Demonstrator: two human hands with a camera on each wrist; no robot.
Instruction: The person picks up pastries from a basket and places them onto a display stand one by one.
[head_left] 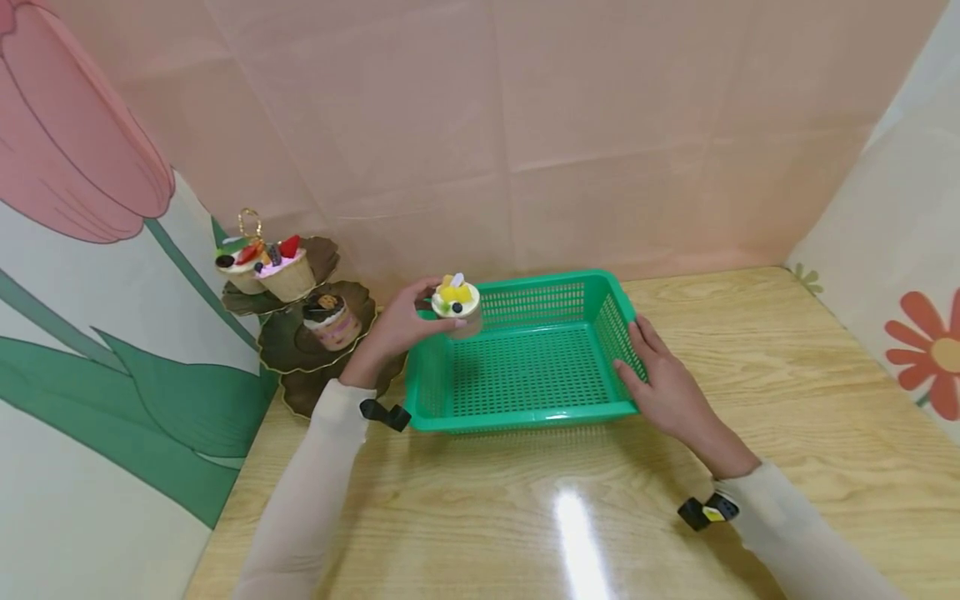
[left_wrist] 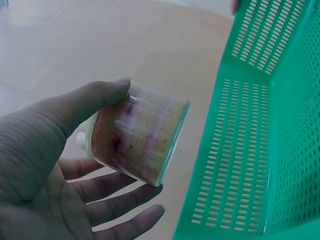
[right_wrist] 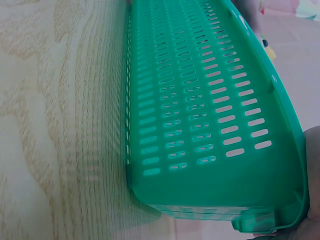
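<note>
My left hand [head_left: 405, 323] pinches a small clear dessert cup [head_left: 459, 310] between thumb and fingers, above the left end of a green plastic basket [head_left: 525, 417]. Yellow fruit pieces and a dark berry top its cream. In the left wrist view, the cup [left_wrist: 135, 132] shows layers of sponge and pink-purple filling and is tilted. My right hand [head_left: 667, 385] grips the basket's right end, with the thumb over the rim and fingers along its outer side. The slotted basket stands on the table with nothing on its visible floor.
A tiered stand [head_left: 300, 342] of dark, gold-edged plates is at the left. Two dessert cups sit on its top plate, including a pink-creamed one [head_left: 288, 279]; a chocolate-topped cup [head_left: 333, 323] is on the middle plate. Behind the wooden table [head_left: 465, 508] rises a pink backdrop [head_left: 420, 125].
</note>
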